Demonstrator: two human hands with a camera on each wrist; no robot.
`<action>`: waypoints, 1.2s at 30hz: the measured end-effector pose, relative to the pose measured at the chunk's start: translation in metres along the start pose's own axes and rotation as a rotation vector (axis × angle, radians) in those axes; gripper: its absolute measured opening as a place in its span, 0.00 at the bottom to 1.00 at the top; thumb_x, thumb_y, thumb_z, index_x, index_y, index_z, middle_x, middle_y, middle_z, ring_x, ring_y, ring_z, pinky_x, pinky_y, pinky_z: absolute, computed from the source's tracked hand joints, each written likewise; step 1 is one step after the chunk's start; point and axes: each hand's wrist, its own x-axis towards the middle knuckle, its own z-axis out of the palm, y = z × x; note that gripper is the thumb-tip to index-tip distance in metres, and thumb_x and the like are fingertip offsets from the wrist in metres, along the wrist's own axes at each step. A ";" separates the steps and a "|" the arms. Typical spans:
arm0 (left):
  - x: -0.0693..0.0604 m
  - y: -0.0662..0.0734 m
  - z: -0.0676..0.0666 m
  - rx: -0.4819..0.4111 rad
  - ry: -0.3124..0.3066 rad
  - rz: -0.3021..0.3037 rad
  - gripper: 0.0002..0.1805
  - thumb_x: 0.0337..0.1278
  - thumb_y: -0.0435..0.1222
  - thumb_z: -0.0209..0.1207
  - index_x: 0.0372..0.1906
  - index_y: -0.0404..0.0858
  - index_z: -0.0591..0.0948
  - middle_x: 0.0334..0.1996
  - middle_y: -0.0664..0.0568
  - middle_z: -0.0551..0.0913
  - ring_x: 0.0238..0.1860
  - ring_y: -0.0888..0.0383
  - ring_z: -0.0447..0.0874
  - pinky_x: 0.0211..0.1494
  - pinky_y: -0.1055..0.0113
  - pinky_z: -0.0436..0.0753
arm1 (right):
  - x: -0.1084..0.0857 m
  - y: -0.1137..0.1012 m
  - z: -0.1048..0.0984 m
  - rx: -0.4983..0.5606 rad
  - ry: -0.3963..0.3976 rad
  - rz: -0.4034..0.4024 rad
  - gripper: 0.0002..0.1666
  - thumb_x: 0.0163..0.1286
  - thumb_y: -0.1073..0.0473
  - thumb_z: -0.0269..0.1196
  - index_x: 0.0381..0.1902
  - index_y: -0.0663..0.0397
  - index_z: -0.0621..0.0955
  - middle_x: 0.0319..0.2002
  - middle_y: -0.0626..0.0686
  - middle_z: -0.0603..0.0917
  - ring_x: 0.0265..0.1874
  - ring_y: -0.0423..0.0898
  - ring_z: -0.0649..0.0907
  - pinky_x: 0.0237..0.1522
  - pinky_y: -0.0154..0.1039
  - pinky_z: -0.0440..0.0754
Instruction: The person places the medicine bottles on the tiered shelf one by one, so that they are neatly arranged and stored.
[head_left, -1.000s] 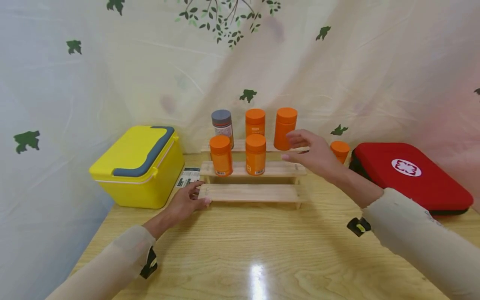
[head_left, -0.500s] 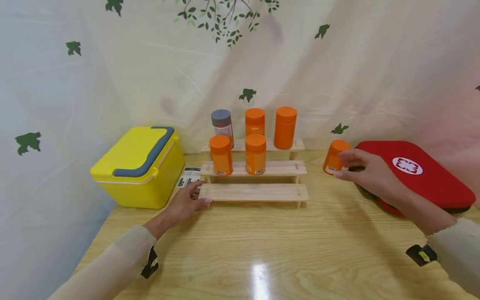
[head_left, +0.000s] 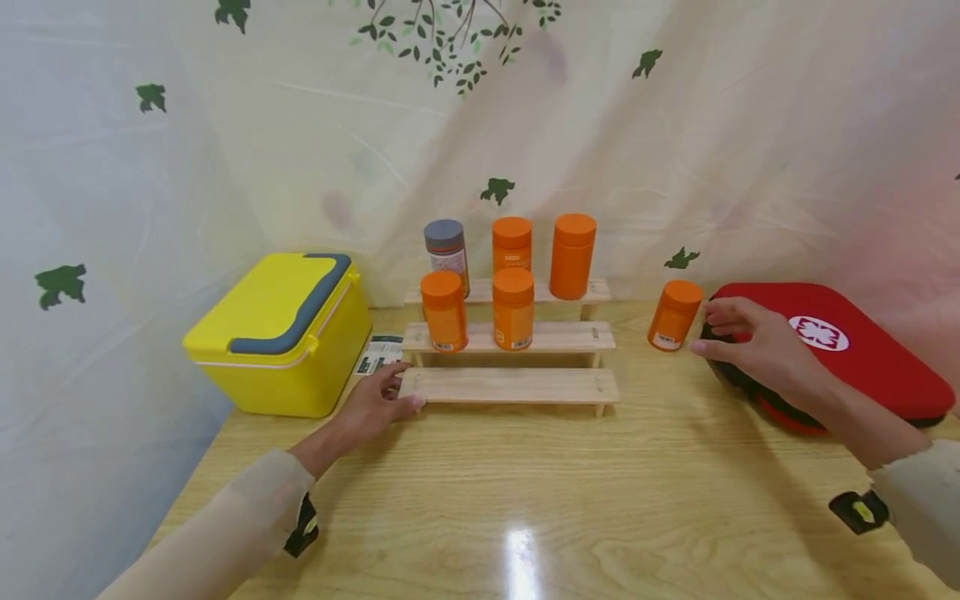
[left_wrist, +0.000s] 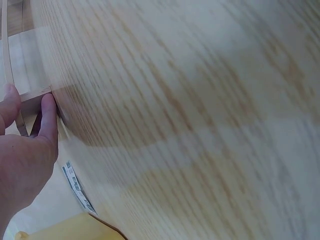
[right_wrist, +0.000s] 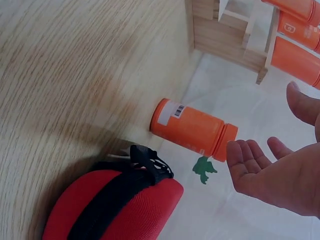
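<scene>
My left hand (head_left: 371,408) holds the left end of the lowest step of a three-step wooden rack (head_left: 510,385). In the left wrist view its thumb and fingers (left_wrist: 49,117) pinch the end of that wood. My right hand (head_left: 772,346) is just right of an upright orange bottle (head_left: 675,317) on the table, its thumb and fingers apart with nothing between them. Orange bottles (head_left: 513,310) stand on the middle step. Behind them, on the top step, are two more orange bottles (head_left: 572,258) and a grey-capped bottle (head_left: 446,250).
A yellow box (head_left: 273,333) with a grey handle stands left of the rack, with a printed paper (head_left: 378,354) between them. At the right lies a red zip case (head_left: 862,358) with a white emblem, under my right forearm. A patterned cloth (head_left: 360,150) hangs behind the table.
My right hand has moved from beside the top-step bottle to the right, past the bottle on the table, and now sits slightly right of it. The left hand has stayed on the rack.
</scene>
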 end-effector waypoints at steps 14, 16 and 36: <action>-0.004 0.000 0.001 -0.003 0.008 0.000 0.36 0.56 0.40 0.66 0.69 0.39 0.65 0.52 0.41 0.78 0.48 0.49 0.75 0.48 0.62 0.77 | 0.033 0.002 -0.001 0.012 0.025 0.063 0.55 0.65 0.38 0.61 0.75 0.61 0.50 0.68 0.73 0.58 0.64 0.70 0.61 0.55 0.67 0.67; -0.003 0.000 0.001 -0.002 0.006 0.005 0.36 0.57 0.40 0.65 0.69 0.39 0.65 0.53 0.41 0.78 0.48 0.49 0.75 0.48 0.61 0.77 | 0.037 0.003 -0.001 0.024 0.024 0.065 0.55 0.65 0.38 0.61 0.75 0.61 0.48 0.69 0.74 0.56 0.65 0.71 0.59 0.57 0.68 0.64; -0.003 0.002 0.001 0.016 0.018 0.006 0.36 0.56 0.41 0.65 0.69 0.40 0.66 0.52 0.42 0.78 0.49 0.49 0.74 0.50 0.60 0.76 | 0.076 0.026 0.000 0.159 -0.061 0.096 0.58 0.67 0.42 0.61 0.75 0.64 0.40 0.71 0.75 0.47 0.66 0.73 0.56 0.62 0.67 0.60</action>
